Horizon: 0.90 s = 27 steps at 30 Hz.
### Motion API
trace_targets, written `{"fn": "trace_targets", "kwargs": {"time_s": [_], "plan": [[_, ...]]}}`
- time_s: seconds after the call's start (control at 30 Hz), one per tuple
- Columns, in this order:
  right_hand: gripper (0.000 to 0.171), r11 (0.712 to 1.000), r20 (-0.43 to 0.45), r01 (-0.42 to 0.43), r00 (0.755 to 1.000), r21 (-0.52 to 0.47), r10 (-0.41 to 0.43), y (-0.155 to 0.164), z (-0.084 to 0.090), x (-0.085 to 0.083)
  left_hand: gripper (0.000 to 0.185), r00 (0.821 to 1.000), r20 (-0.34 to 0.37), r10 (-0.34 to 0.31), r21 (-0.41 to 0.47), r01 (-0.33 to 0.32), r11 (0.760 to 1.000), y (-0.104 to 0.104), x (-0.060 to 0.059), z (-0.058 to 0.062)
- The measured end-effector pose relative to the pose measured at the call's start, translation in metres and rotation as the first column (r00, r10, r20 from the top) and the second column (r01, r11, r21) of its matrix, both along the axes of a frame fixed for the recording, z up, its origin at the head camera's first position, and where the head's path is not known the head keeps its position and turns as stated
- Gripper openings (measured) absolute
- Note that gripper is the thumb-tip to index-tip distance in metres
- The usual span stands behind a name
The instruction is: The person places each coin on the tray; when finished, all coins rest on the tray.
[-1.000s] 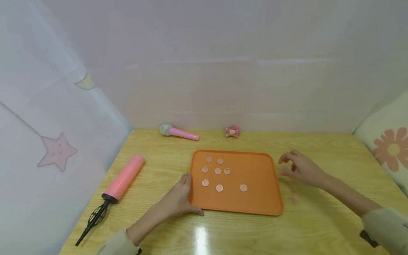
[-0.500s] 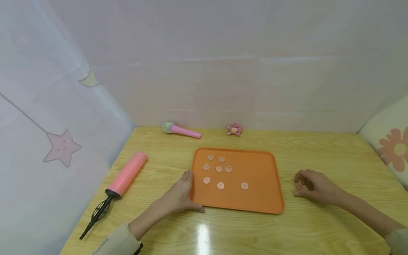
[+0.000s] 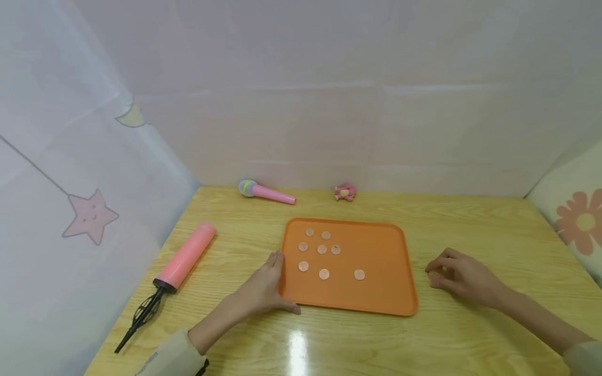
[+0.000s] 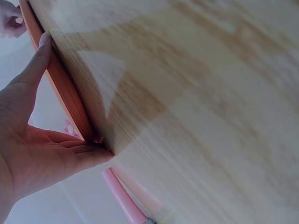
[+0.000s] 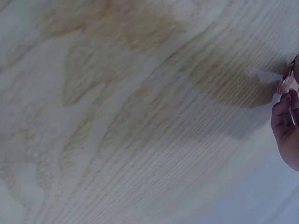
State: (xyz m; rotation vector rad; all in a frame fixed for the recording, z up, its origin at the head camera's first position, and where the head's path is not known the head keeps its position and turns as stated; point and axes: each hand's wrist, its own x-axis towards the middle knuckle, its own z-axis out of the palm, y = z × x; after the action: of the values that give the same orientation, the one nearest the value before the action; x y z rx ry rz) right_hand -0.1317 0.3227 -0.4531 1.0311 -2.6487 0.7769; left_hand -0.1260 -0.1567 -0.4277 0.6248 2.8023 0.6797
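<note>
An orange tray (image 3: 376,297) lies on the wooden table with several copper-coloured coins (image 3: 324,274) spread flat over its left and middle parts. At its front left corner, my left hand (image 3: 263,290) rests against the rim with fairly straight fingers, the thumb along the front edge. To the right of the tray, low over the table, my right hand (image 3: 470,277) pinches a copper-coloured coin (image 5: 286,84) between thumb and fingers. Whether more than one coin is in that pinch I cannot tell.
A pink toy microphone (image 3: 273,194) and a small pink toy figure (image 3: 345,192) lie along the back of the table, near the hanging cloth (image 3: 329,125). A pink hand pump (image 3: 188,256) with a black whisk-like end lies at the left.
My right hand has moved right and down from beside the tray's rim to the loose coins on the table and closed its fingers there. The left hand stays at the tray.
</note>
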Motion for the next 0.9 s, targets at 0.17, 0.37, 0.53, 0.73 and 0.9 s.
{"fn": "trace_targets", "kwargs": {"time_s": [0.17, 0.37, 0.53, 0.73, 0.9], "plan": [[0.029, 1.000, -0.032, -0.026, 0.999, -0.014, 0.025, -0.003, 0.001, -0.006, 0.138, 1.000, -0.012, -0.013, 0.012, 0.014, 1.000, 0.000, 0.001, -0.001], [0.028, 1.000, -0.004, 0.020, 1.000, 0.001, -0.020, -0.001, -0.001, -0.010, 0.138, 1.000, -0.013, -0.009, 0.004, 0.009, 1.000, -0.001, 0.001, -0.001], [0.028, 0.999, -0.021, 0.042, 0.999, -0.007, -0.042, 0.002, -0.008, -0.010, 0.140, 1.000, -0.001, -0.001, -0.004, 0.001, 1.000, 0.001, 0.000, 0.000], [0.027, 0.993, -0.052, 0.121, 0.991, -0.002, -0.121, 0.002, -0.012, -0.007, 0.139, 1.000, 0.007, -0.004, -0.005, 0.004, 1.000, 0.001, 0.002, 0.000], [0.019, 0.985, 0.053, 0.153, 0.986, 0.075, -0.158, -0.006, 0.000, -0.007, 0.138, 1.000, 0.010, -0.001, -0.008, 0.001, 1.000, 0.001, 0.001, 0.000]]}}
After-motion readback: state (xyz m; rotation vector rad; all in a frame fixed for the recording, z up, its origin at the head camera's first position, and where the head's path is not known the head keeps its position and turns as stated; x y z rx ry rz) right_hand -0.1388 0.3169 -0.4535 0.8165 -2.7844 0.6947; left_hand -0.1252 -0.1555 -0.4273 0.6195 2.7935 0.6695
